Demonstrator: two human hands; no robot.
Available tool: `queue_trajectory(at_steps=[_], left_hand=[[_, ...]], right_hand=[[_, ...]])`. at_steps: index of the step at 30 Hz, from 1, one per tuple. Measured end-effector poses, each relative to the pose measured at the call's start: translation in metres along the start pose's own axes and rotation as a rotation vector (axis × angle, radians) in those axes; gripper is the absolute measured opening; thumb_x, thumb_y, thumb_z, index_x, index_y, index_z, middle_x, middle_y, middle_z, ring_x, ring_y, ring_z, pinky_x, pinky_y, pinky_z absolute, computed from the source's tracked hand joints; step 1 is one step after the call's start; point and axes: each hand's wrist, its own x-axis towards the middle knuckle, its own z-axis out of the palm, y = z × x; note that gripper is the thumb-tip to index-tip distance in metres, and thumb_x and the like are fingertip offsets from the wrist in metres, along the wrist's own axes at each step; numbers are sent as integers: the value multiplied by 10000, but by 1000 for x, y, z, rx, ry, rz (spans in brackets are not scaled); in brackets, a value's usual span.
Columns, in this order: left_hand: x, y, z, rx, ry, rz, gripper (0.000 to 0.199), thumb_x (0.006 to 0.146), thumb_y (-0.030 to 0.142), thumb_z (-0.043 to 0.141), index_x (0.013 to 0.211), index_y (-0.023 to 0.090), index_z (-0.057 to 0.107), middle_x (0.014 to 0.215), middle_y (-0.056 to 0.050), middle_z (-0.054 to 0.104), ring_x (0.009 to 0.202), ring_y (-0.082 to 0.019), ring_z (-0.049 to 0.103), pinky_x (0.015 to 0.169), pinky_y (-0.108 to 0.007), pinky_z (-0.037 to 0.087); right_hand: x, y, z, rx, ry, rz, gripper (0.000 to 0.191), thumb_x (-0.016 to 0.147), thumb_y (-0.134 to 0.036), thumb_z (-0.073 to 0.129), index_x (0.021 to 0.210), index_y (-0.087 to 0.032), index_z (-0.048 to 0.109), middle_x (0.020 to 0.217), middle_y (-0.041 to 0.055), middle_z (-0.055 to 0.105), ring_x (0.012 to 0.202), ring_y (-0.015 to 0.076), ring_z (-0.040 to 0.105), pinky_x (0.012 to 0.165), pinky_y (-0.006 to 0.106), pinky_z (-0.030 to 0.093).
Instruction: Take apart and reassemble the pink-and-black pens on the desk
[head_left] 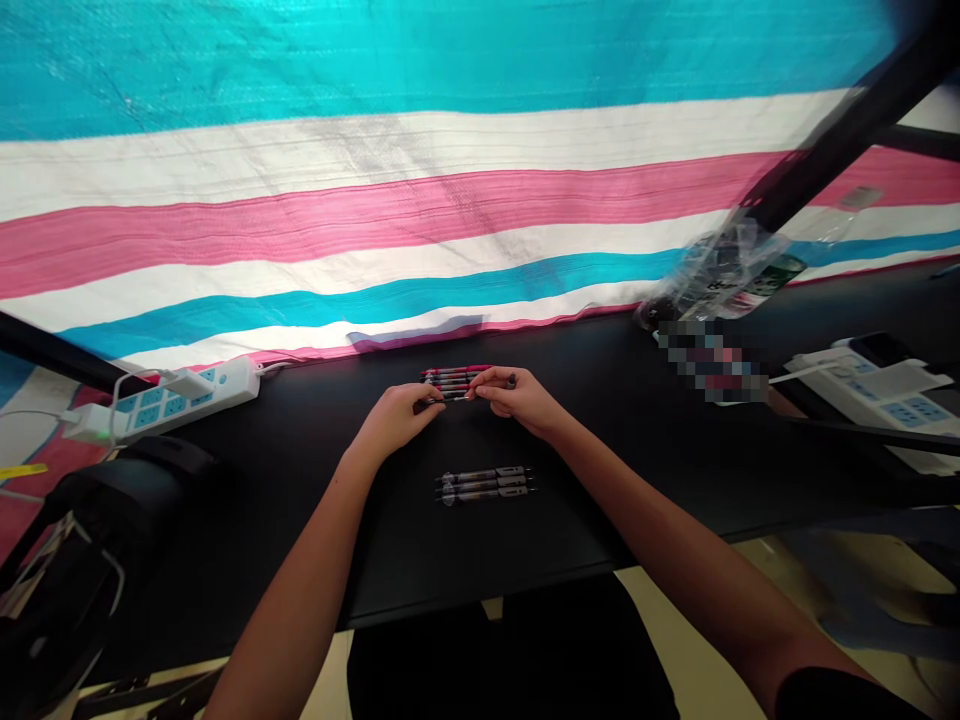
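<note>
Black tabletop (pixel 300 500) — left hand (pixel 394 418), right hand (pixel 517 400) pinching pink pens (pixel 454 381).

Lighting: bright, even, source unseen; shadows faint. Striped tarpaulin (pixel 375 200) bowed by wide-angle distortion. Pens (pixel 454 372) slightly soft. Pixelated patch (pixel 712 360) at bench (pixel 262 500) rear.

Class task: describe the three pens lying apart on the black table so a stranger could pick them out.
Under the striped tarpaulin, find the black table and the person's left hand and right hand. Nearer the front edge lie three pens side by side, untouched; unlike the pink-trimmed pens between the hands, they show no pink.
</note>
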Motion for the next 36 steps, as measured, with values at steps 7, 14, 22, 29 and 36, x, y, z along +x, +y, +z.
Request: queue_trajectory(at_steps=[7,14,22,29,36], left_hand=[[0,1,0,-35,19,5,141,900,292,655,919,182,741,816,-26,725,658,-140,595,666,-268,462],[0,-1,2,-95,48,-25,154,896,308,669,933,179,744,860,-31,746,698,-151,629,688,-272,479],[-1,-5,2,-70,52,-15,151,900,306,660,944,185,738,863,-39,740,691,-156,623,687,-283,483],[0,0,1,-100,85,-13,126,884,298,677,881,180,720,819,-35,718,686,-153,611,672,-279,477],[1,4,-3,-84,106,22,116,874,275,690,813,177,684,805,-22,695,711,-149,597,674,-265,456]], right_hand=[[-1,-2,3,24,11,-8,285,752,-354,817,921,-138,741,867,101,756,447,25,310,446,252,217],[-2,-4,4,52,4,-48,259,771,-355,809,911,-156,718,902,89,761,434,16,290,440,250,214],[-3,-4,4,52,-1,-64,257,781,-370,804,902,-169,700,946,97,768,428,17,274,435,255,211],[-3,-3,4,33,-16,-65,235,793,-364,791,911,-174,721,927,84,759,434,21,271,439,259,212],[-5,-5,7,28,-51,-82,224,813,-362,771,924,-173,728,961,87,755,433,19,283,445,261,223]])
